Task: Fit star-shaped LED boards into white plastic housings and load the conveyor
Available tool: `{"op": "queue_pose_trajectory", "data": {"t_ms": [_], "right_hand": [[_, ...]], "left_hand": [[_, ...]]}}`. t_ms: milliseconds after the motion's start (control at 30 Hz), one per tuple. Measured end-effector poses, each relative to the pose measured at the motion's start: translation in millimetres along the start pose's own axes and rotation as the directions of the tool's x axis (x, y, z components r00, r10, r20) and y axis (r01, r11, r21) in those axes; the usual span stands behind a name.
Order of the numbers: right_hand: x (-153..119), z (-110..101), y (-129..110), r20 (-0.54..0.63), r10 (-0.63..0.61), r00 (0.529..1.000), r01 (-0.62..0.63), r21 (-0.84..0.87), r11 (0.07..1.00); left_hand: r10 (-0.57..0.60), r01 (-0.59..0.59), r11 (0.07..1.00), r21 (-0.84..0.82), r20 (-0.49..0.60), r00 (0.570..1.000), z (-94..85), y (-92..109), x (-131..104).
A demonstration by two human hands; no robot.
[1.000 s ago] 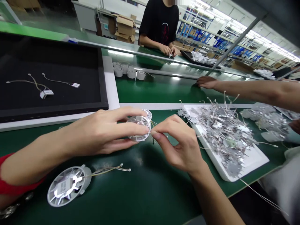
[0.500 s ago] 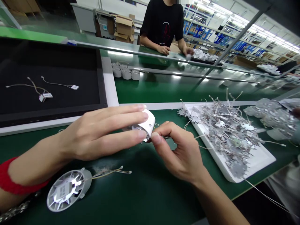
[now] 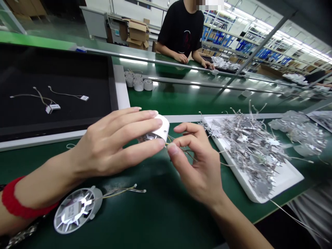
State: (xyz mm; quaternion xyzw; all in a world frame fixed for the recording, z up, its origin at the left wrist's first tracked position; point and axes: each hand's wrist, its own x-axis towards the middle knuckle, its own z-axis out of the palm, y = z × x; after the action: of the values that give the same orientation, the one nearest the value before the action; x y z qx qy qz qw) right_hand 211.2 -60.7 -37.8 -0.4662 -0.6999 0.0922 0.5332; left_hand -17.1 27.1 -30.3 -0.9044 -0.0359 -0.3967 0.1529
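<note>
White round housing (image 3: 163, 128), mid-view, held in both hands' reach just above the green surface (image 3: 155, 214), its wired piece judged part-way through handling. Left to right: black tray (image 3: 83, 76), matte, with small labelled blocks (image 3: 54, 107) on thin cables, no housing around them; then a clear plastic spoked disc (image 3: 74, 211) lying on the surface, a shiny metal star and label showing within, wires trailing from its short cup. That piece looks already put together (a judgement from its look alone). Left hand (image 3: 109, 141), red knitted band (image 3: 15, 204) at the wrist: grip closed around the housing, fingers flat along its smooth, curved wall. Beyond, on the green strip, a cluster of short pale cups (image 3: 138, 84), similar in shape. Thin wires (image 3: 169, 139), whitish and yellowish, come out by the housing's edge; whether all are drawn through and settled cannot be told. Right hand (image 3: 199, 162): grip pinched on those wires, thumb against forefinger, other fingers curled loosely. Farther right, white tray (image 3: 290, 176) with a tangled heap of silver toothed plates (image 3: 249, 145), flat and spiky, fine leads poking out; many remain outside any housing. Last, a pile of cloudy translucent parts (image 3: 306, 131), rounded and glossy, beside the tray.
</note>
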Motion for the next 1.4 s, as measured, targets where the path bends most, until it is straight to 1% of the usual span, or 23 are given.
{"op": "queue_pose_trajectory", "data": {"t_ms": [33, 100, 133, 200, 267, 333, 400, 467, 533, 567, 633, 700, 767, 800, 867, 933, 1000, 1100, 1133, 1200, 1267, 1333, 1400], "right_hand": [[0, 1, -1, 0.041, 0.135, 0.990, -0.139, 0.112, 0.984], [3, 3, -1, 0.168, 0.350, 0.922, -0.385, 0.294, 0.875], [4, 4, 0, 0.237, 0.421, 0.876, -0.481, 0.351, 0.803], [7, 5, 2, 0.359, 0.513, 0.780, -0.625, 0.410, 0.664], [10, 6, 2, 0.447, 0.562, 0.696, -0.718, 0.449, 0.532], [11, 7, 1, 0.524, 0.576, 0.627, -0.776, 0.481, 0.407], [12, 7, 0, 0.580, 0.560, 0.591, -0.801, 0.506, 0.321], [13, 8, -1, 0.615, 0.529, 0.585, -0.805, 0.521, 0.284], [13, 8, -1, 0.615, 0.510, 0.601, -0.795, 0.528, 0.299], [12, 7, 0, 0.587, 0.513, 0.626, -0.776, 0.535, 0.335], [11, 5, 0, 0.481, 0.518, 0.707, -0.705, 0.534, 0.467], [8, 3, -2, 0.330, 0.480, 0.813, -0.582, 0.501, 0.641], [4, 0, -4, 0.188, 0.372, 0.909, -0.417, 0.414, 0.809], [3, -1, -5, 0.121, 0.297, 0.947, -0.321, 0.344, 0.883], [0, -2, -6, 0.013, 0.102, 0.995, -0.102, 0.163, 0.981], [-1, -2, -5, -0.035, -0.096, 0.995, 0.095, -0.020, 0.995], [-1, -3, -2, -0.046, -0.235, 0.971, 0.226, -0.145, 0.963], [-1, -4, 2, -0.020, -0.313, 0.949, 0.300, -0.236, 0.924], [-1, -5, 2, -0.005, -0.305, 0.952, 0.295, -0.246, 0.923], [0, -6, 1, 0.030, -0.236, 0.971, 0.237, -0.235, 0.943], [1, -8, -2, 0.061, -0.117, 0.991, 0.126, -0.171, 0.977], [2, -10, -5, 0.089, -0.013, 0.996, 0.021, -0.084, 0.996], [4, -10, -7, 0.112, 0.037, 0.993, -0.035, -0.021, 0.999]], "left_hand": [[-0.004, 0.004, 1.000, 0.002, 0.003, 1.000, 0.6, 0, -1], [0.004, -0.004, 1.000, -0.004, 0.004, 1.000, 2.1, 1, -2], [0.011, -0.011, 1.000, -0.006, 0.004, 1.000, 2.9, 2, -2], [0.031, -0.031, 1.000, -0.005, 0.006, 1.000, 4.6, 2, -3], [0.063, -0.063, 0.998, -0.006, 0.003, 0.998, 6.2, 2, -3], [0.077, -0.077, 0.997, -0.022, -0.006, 0.997, 7.4, 1, -3], [0.053, -0.054, 0.997, -0.060, -0.020, 0.998, 7.7, 1, -3], [0.010, -0.012, 0.995, -0.100, -0.023, 1.000, 6.9, 0, -3], [-0.018, 0.015, 0.993, -0.120, -0.023, 1.000, 5.2, 1, -4], [-0.034, 0.033, 0.991, -0.128, -0.006, 0.999, 4.1, 2, -4], [-0.074, 0.079, 0.986, -0.148, 0.043, 0.996, 1.6, 5, -3], [-0.149, 0.159, 0.975, -0.154, 0.075, 0.986, -0.7, 11, -2], [-0.239, 0.248, 0.957, -0.149, 0.078, 0.968, -2.5, 18, -2], [-0.279, 0.288, 0.946, -0.150, 0.079, 0.957, -3.1, 21, -2], [-0.315, 0.324, 0.933, -0.158, 0.080, 0.946, -3.7, 23, -3], [-0.313, 0.324, 0.929, -0.179, 0.091, 0.945, -3.5, 21, -4], [-0.267, 0.287, 0.934, -0.214, 0.117, 0.957, -2.6, 16, -4], [-0.197, 0.223, 0.939, -0.261, 0.122, 0.973, -0.3, 8, -3], [-0.192, 0.215, 0.936, -0.279, 0.107, 0.976, 0.4, 7, -2], [-0.234, 0.259, 0.906, -0.334, 0.114, 0.965, 1.4, 7, 0], [-0.291, 0.330, 0.853, -0.404, 0.155, 0.944, 1.6, 9, 4], [-0.332, 0.380, 0.798, -0.468, 0.185, 0.925, 1.4, 11, 9], [-0.366, 0.418, 0.746, -0.518, 0.207, 0.908, 1.2, 13, 13]]}}
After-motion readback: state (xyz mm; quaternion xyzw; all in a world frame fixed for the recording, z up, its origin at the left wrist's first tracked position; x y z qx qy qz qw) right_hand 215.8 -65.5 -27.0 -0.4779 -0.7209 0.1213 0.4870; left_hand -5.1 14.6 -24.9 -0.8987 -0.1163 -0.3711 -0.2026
